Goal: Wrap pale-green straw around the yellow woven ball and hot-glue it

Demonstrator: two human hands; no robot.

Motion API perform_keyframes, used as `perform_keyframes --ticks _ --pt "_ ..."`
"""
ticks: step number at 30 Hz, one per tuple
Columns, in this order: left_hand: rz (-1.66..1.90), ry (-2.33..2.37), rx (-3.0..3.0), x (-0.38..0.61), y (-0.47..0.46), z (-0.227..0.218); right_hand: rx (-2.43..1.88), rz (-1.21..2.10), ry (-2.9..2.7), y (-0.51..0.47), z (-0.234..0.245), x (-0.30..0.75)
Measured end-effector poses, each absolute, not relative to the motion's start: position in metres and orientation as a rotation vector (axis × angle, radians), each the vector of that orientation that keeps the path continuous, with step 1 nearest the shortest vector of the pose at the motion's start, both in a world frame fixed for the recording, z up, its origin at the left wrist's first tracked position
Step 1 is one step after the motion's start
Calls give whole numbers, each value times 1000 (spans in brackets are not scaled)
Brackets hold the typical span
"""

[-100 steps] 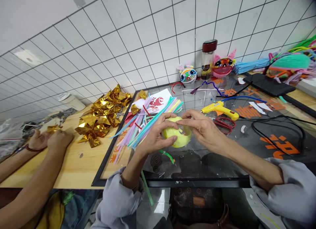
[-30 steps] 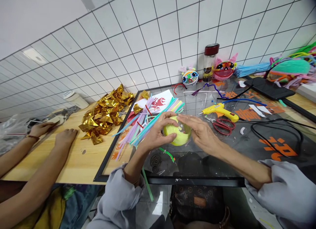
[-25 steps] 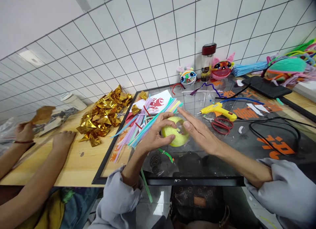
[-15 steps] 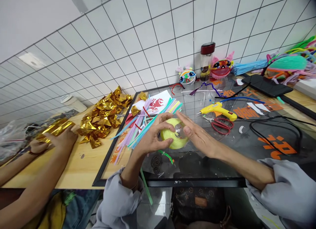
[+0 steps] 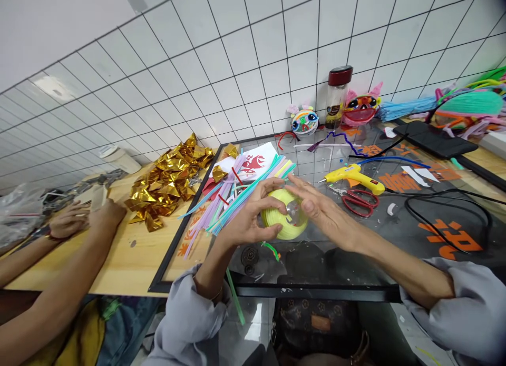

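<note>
A clear plastic ball wrapped in yellow pipe cleaner (image 5: pixel 282 226) is held up over the dark table mat, with a bare see-through patch on its upper right. My left hand (image 5: pixel 253 210) curls round its left side, thumb below and fingers above. Against its right and far edge lies my right hand (image 5: pixel 326 213), the fingers stretched long and close together, the thumb near the bare patch; its fingertips are partly hidden behind the ball. Just left of the ball, pastel pipe cleaners (image 5: pixel 237 197) lie in a loose bundle. A short green pipe cleaner piece (image 5: pixel 272 250) lies below.
A yellow glue gun (image 5: pixel 353 176) and red-handled scissors (image 5: pixel 359 201) lie to the right, near a black cable (image 5: pixel 411 213). Two decorated balls (image 5: pixel 304 121) and a glass bottle (image 5: pixel 334 100) stand by the wall. At left, a co-worker's hands (image 5: pixel 106 213) work beside crumpled gold foil (image 5: pixel 169 181).
The view has shifted slightly; my hands keep nearly the same hold on the ball. The co-worker's gold foil strip is no longer in their hands, where a pale piece now shows.
</note>
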State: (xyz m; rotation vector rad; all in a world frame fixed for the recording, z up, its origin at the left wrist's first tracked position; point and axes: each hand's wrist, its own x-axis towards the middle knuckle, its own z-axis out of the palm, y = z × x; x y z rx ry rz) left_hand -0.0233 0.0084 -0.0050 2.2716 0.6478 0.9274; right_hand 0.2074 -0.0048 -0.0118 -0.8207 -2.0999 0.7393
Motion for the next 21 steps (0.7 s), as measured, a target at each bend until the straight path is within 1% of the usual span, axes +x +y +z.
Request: perform_keyframes --ticks 4,9,21 --pt "918 665 2271 -24 8 -4 -770 680 -2151 -5 -11 206" --pt "902 680 2280 -24 9 -6 -887 665 -2036 -4 -13 208" --pt "871 695 2319 -23 7 -4 -917 715 -2031 -1 -11 209"
